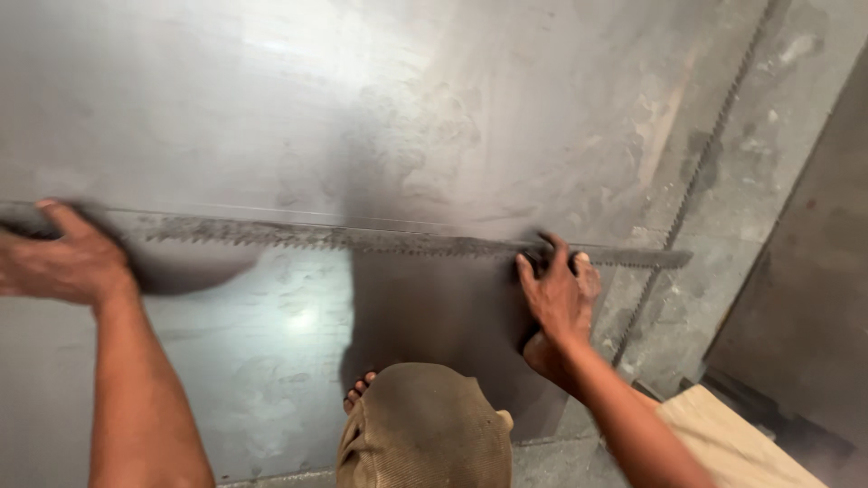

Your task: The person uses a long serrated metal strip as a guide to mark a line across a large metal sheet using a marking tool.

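Observation:
A long, dark, toothed metal strip (pixel 362 239), like a saw blade, lies flat across a large grey metal sheet (pixel 271 108). My left hand (pixel 63 262) presses down on its left end, blurred by motion. Near the strip's right end, my right hand (pixel 556 289) grips it with the fingers curled over the edge. Below it my knee in brown cloth (pixel 425 429) and my bare toes (pixel 359 390) rest on the sheet.
A second toothed strip (pixel 701 163) runs diagonally along the sheet's right edge. Beyond it is a grey concrete floor (pixel 778 108) with a dark panel (pixel 814 298) at the right. A pale wooden board (pixel 732 443) lies at the lower right.

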